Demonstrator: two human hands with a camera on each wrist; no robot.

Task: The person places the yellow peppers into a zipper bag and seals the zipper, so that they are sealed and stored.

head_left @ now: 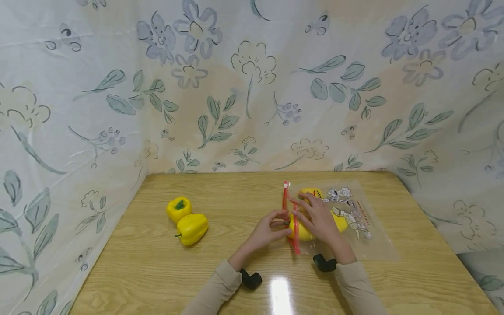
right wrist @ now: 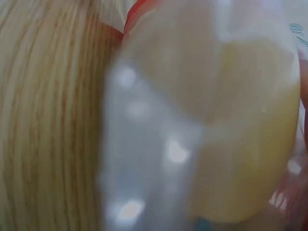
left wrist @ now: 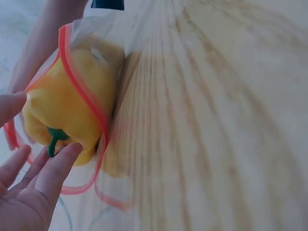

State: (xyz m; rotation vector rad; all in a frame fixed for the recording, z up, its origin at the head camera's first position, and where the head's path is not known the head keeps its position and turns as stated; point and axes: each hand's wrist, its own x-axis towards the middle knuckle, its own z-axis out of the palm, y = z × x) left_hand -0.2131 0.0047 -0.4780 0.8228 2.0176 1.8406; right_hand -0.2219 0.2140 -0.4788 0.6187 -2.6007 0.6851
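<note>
A clear zip bag (head_left: pixel 378 245) with a red zip edge and cartoon print lies on the table, its mouth facing left. Just inside that mouth is a yellow bell pepper (left wrist: pixel 72 106), its green stem pointing outward. My left hand (head_left: pixel 267 229) touches the pepper's stem end with extended fingers (left wrist: pixel 60 168). Spread over the top of the bag and the pepper, my right hand (head_left: pixel 320 221) rests with its fingers toward the zip edge. More yellow (head_left: pixel 340 220) shows through the plastic beyond it. Blurred plastic and pepper fill most of the right wrist view.
Two more yellow bell peppers stand at the left of the wooden table (head_left: pixel 130 271): one upright pepper (head_left: pixel 179 211) and one pepper on its side (head_left: pixel 192 229). A floral cloth (head_left: pixel 252 131) hangs behind and along both sides.
</note>
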